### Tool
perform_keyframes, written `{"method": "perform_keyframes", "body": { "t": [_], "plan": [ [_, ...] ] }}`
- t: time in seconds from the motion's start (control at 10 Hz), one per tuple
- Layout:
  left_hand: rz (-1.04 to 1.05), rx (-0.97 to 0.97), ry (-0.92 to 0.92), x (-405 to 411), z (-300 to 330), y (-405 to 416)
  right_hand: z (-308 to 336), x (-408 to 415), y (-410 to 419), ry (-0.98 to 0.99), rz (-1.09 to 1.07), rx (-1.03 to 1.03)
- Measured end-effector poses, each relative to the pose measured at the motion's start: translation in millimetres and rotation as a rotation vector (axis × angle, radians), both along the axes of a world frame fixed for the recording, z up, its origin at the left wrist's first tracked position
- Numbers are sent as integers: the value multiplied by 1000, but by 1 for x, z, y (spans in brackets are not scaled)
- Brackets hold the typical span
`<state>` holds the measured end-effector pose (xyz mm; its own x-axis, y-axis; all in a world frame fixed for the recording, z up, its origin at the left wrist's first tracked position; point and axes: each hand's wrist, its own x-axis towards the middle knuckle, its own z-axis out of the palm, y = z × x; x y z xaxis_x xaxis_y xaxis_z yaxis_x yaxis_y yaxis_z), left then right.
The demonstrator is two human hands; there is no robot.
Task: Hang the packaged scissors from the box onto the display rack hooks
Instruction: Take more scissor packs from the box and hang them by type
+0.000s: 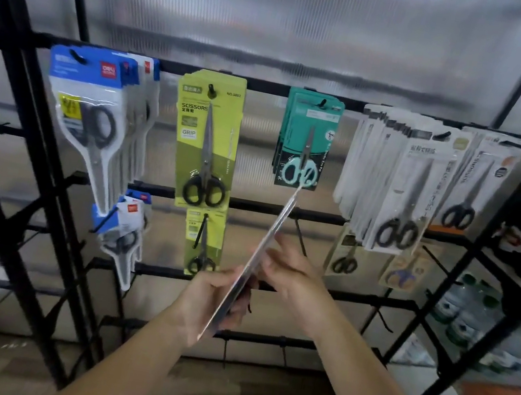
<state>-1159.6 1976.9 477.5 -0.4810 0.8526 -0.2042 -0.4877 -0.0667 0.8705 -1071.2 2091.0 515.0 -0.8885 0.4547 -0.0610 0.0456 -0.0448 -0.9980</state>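
both hands (248,285) gripping edge-on scissors pack (252,265), below teal packs (307,143)

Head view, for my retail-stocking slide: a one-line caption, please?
Both hands, left hand and right hand, hold an edge-on scissors pack before the display rack.

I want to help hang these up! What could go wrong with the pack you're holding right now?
The held package is turned edge-on between the left hand and right hand, so it might slip. Its top tip sits close to the teal scissors pack and could knock it off its hook.
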Motion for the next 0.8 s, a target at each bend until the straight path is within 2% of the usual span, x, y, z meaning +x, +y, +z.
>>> {"method": "perform_keyframes", "body": {
  "t": [0.1,0.2,0.3,0.4,0.5,0.6,0.7,0.8],
  "plan": [
    [-35,-197,203,-11,-7,-5,4,-5,-4,90,-23,101],
    [21,-280,368,-11,14,-10,3,-9,-3,242,-114,93],
    [166,-237,564,-22,17,-6,3,-8,5,340,-246,113],
    [194,-206,823,-31,27,9,3,4,20,303,-416,277],
    [194,-204,1188,-30,40,34,6,23,46,197,-577,466],
    [148,-171,1463,-17,57,66,12,54,82,146,-757,583],
    [111,-152,1607,5,73,96,22,92,114,163,-909,670],
    [65,-112,1663,30,83,123,35,127,150,140,-1014,761]
  ]
}}
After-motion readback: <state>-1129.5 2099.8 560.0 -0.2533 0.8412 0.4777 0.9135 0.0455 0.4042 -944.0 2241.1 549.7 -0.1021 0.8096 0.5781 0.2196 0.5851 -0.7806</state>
